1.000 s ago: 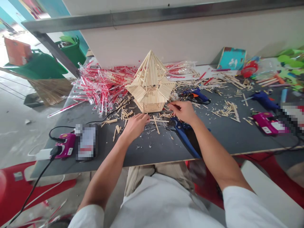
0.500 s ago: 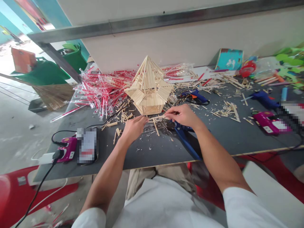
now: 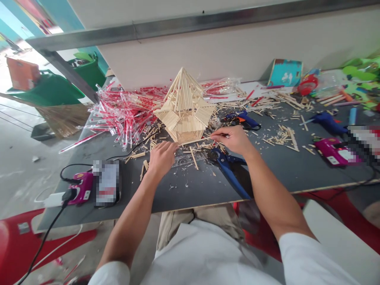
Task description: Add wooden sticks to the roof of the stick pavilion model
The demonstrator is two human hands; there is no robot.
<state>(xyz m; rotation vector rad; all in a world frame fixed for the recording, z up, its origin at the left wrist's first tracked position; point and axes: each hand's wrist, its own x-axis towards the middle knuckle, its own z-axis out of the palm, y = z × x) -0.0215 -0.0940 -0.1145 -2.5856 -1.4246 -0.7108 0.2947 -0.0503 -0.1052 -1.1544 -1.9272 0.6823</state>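
Observation:
A thin wooden stick [image 3: 196,140] spans the gap between my two hands, close to the front of the base of a small pavilion-like model [image 3: 187,122] made of such sticks. My right hand [image 3: 233,139] pinches its right end. The fingers of my left hand [image 3: 162,157] are closed at its left end; their tips are partly hidden. Whether the stick touches the model's base, I cannot tell. Just below lie a loose stick [image 3: 194,158] and a clear plastic piece. Blue-handled cutters [image 3: 230,174] rest beneath my right forearm.
Behind the model are red-and-clear plastic wrappers [image 3: 118,109]. A blue glue gun [image 3: 247,120] lies to the right amid stick scraps, with another glue gun [image 3: 328,122] farther off. Purple power strips [image 3: 81,188] and a phone [image 3: 107,184] sit on the dark table [image 3: 273,170].
Both hands have moved slightly apart, my left one leftward and my right one a little up and right. The stick between them now shows more of its length, nearer the model's base.

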